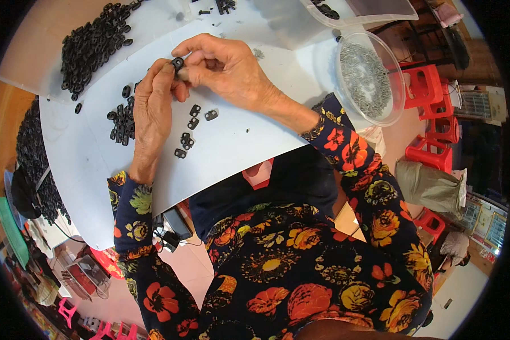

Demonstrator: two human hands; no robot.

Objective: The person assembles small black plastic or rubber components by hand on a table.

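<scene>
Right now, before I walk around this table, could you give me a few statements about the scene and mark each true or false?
1. The left hand and right hand meet at a small black oval plastic piece. True.
2. The round clear plastic bowl holds black pieces. False: the bowl holds many small silvery metal pieces.
3. Several loose black plastic pieces lie on the smooth white table. True.
4. The big heap of black oval pieces lies right of the hands. False: that heap is to their left.
5. Red plastic stools stand off to the right. True.
</scene>
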